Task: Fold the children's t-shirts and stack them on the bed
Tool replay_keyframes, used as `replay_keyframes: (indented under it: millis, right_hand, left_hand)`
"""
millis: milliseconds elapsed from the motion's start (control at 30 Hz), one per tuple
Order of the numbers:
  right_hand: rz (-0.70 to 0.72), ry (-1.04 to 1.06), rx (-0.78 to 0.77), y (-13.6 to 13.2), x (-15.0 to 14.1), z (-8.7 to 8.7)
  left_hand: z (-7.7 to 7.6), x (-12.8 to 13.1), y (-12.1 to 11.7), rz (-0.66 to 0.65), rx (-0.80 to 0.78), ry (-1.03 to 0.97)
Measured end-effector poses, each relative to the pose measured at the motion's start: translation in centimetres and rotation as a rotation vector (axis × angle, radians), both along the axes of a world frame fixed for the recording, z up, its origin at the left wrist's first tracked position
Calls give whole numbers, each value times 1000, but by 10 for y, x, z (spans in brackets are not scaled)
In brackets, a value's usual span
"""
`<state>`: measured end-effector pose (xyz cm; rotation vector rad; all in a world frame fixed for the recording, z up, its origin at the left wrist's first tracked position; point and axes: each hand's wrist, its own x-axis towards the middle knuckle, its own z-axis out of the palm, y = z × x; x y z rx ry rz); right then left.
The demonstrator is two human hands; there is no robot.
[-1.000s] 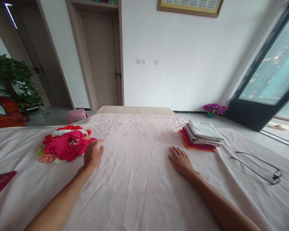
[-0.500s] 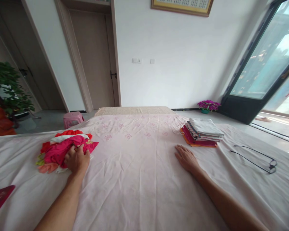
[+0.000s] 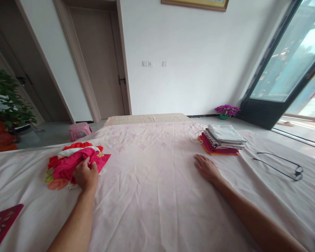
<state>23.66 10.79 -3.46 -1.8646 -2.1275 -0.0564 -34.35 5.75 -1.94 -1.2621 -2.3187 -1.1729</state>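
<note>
At the left, my left hand (image 3: 86, 174) pinches the top of a bright pink garment (image 3: 69, 163), its fingers closed on the cloth. That garment lies crumpled on a loose heap with red cloth (image 3: 78, 145), white cloth and peach cloth (image 3: 57, 184). My right hand (image 3: 206, 167) rests flat on the pale pink bedsheet (image 3: 152, 196), fingers stretched out and holding nothing. Just beyond it sits a neat stack of folded cloths, with a white folded cloth (image 3: 225, 133) on top and maroon and orange ones (image 3: 220, 153) beneath.
Black-framed glasses (image 3: 280, 166) lie unfolded at the right. A dark red flat object (image 3: 5, 224) is at the lower left edge. On the floor beyond stand a pink stool (image 3: 80, 131) and a pot of purple flowers (image 3: 227, 111).
The view has tilted and turned slightly, shifting the scene a little. My left hand's fingers have drawn tighter on the pink garment. My right hand stays flat on the sheet.
</note>
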Motion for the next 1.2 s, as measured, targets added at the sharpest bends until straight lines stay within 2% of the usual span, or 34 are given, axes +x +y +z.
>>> replay_keyframes:
  millis: [267,867,1200]
  right_hand:
    - [-15,9,24,-3,-2,0]
    - [-42,-2,-17,-9,-8,8]
    - [-61,-44,-5,-12,-13,11]
  left_hand:
    - [1,-1,-1,-11,2,-9]
    - [-16,-17,11,69,148,-51]
    - [-9,-13,9,156,100,-229]
